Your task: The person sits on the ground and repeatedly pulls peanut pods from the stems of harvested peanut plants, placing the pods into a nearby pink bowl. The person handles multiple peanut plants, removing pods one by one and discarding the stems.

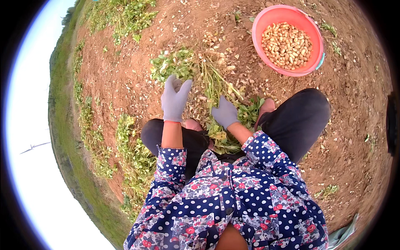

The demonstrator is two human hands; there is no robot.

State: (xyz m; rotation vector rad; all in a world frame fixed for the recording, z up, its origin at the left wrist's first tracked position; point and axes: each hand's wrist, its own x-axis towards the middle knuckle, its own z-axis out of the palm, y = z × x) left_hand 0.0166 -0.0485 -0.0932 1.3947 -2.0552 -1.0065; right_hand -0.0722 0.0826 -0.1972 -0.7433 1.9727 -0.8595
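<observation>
My left hand (174, 101), in a pale grey glove, is held over the soil with its thumb and fingers apart, near a leafy green clump of pulled peanut plants (175, 66). Nothing shows between its fingers. My right hand (225, 112), gloved alike, is closed around the stems of a bunch of peanut plants (212, 83). The stems run away from me, and leaves (225, 139) spread below the hand between my legs. Its fingertips are partly hidden.
A pink bucket (258, 41) partly filled with peanuts (286, 46) stands at the far right. Shells and bits litter the brown soil (137, 71). More pulled plants (135, 150) lie in a row at the left. My bent knees flank the work.
</observation>
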